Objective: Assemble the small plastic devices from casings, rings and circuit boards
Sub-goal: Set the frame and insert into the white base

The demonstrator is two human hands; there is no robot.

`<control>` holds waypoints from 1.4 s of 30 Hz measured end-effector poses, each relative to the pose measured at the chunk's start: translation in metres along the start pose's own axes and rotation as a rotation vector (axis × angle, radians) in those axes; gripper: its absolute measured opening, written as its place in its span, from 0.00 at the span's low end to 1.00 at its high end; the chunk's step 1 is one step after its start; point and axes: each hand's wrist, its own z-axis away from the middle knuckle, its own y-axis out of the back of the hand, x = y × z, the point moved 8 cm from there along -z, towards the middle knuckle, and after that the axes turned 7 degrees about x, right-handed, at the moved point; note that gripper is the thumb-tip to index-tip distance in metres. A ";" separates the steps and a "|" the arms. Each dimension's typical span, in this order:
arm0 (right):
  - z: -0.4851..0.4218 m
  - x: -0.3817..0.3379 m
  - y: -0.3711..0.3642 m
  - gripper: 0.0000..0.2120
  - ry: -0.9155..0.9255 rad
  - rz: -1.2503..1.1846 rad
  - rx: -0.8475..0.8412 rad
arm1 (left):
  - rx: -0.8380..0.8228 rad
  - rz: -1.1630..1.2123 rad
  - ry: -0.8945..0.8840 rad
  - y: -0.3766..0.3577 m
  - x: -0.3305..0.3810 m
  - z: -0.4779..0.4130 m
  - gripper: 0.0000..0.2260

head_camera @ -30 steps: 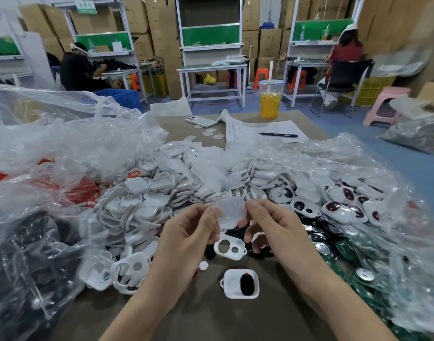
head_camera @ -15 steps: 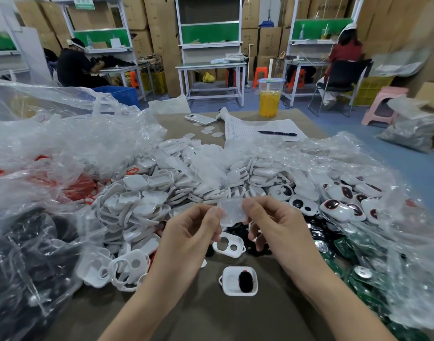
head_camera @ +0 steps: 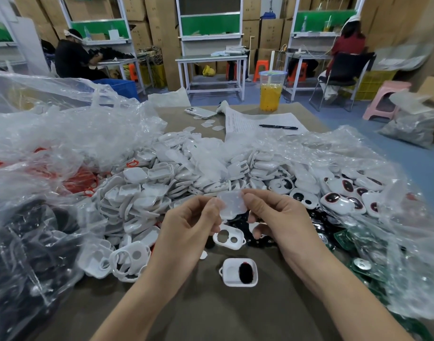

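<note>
Both hands are raised over the middle of the desk [head_camera: 211, 313], holding one clear piece [head_camera: 232, 205] between them. The left hand [head_camera: 191, 225] pinches its left edge with thumb and forefinger. The right hand [head_camera: 280, 217] pinches its upper right corner, with its other fingers [head_camera: 256, 233] curled loosely beneath. So the fingers of each hand are clamped on the piece, which touches nothing else.

Directly below it lies a holed casing [head_camera: 229, 238]. Nearer the front edge sits an open casing [head_camera: 232, 273] with a dark insert [head_camera: 245, 273] in it. Both are apart from the hands. Behind them a heap [head_camera: 162, 185] of white casings spreads across the desk. Green boards [head_camera: 343, 238] lie toward the right edge and red rings [head_camera: 80, 179] toward the left, both under plastic.

The piece looks thin and slippery, and it is gripped at the rim only. If either pinch loosens, it would likely drop into the heap or among the dark parts [head_camera: 262, 238] below, where a clear part would be hard to spot. Squeezing harder to prevent that may bend or crease it. Which face is up is hard to tell, so it could go into a casing reversed. A lowering wrist could also nudge the open casing and tip out its insert.
</note>
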 end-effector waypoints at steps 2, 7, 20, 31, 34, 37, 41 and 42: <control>-0.001 0.002 0.001 0.14 -0.010 -0.017 -0.005 | -0.004 0.000 0.000 -0.001 0.000 0.000 0.11; -0.003 0.003 0.002 0.13 0.001 -0.022 -0.008 | -0.007 0.002 -0.001 -0.001 0.000 0.000 0.13; -0.005 0.005 0.003 0.05 -0.042 -0.060 -0.011 | -0.034 0.013 -0.005 -0.001 -0.002 -0.002 0.13; -0.005 0.005 0.005 0.05 -0.027 -0.063 0.003 | -0.011 0.005 -0.087 0.002 0.003 0.001 0.10; -0.004 0.004 0.004 0.05 -0.021 -0.053 -0.006 | -0.010 -0.200 -0.291 -0.002 0.013 0.004 0.17; -0.003 0.003 0.004 0.05 -0.018 -0.051 -0.011 | -0.040 -0.430 -0.511 -0.010 0.019 0.011 0.15; -0.002 0.002 0.003 0.05 -0.018 -0.029 -0.021 | -0.057 -0.522 -0.568 -0.012 0.016 0.012 0.09; -0.002 0.002 0.002 0.06 -0.015 -0.026 -0.025 | -0.045 -0.522 -0.576 -0.011 0.016 0.012 0.09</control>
